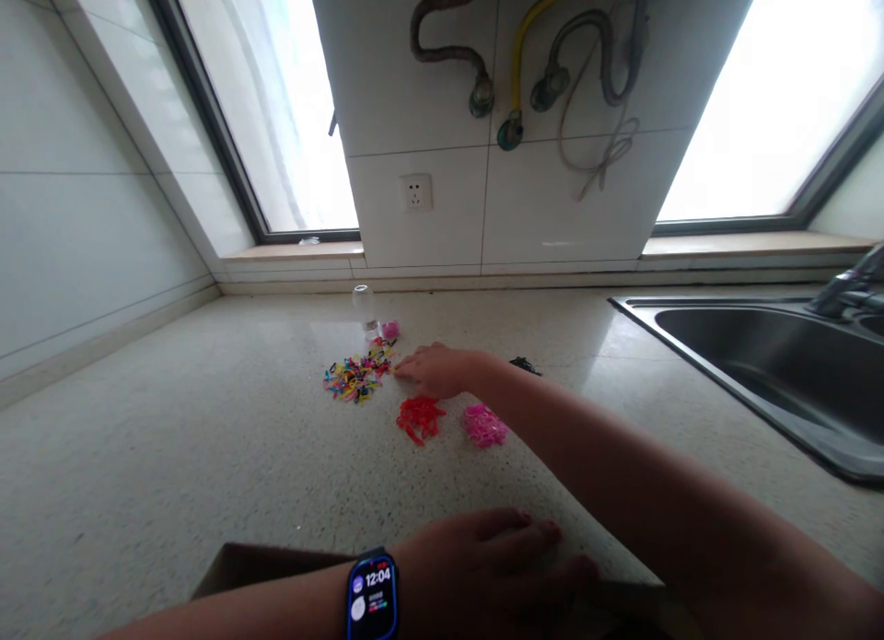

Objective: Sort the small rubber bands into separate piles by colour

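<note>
My right hand [436, 371] reaches over the counter, fingers stretched to the left. Its fingertips are at the right edge of a mixed-colour pile of small rubber bands [355, 378]; nothing shows in them. Just below that hand lies a heap of red rubber bands [420, 419]. Pink rubber bands [485, 425] are heaped beside my forearm, and black rubber bands [525, 365] lie behind it. My left hand [494, 562], with a smartwatch on its wrist, rests low at the front, fingers extended and holding nothing visible.
A clear plastic jar [363, 308] stands behind the mixed pile, with a small pink item [390, 330] beside it. On the right a steel sink [752, 364] is set into the counter [207, 437]. A brown edge [269, 562] shows beneath my left forearm.
</note>
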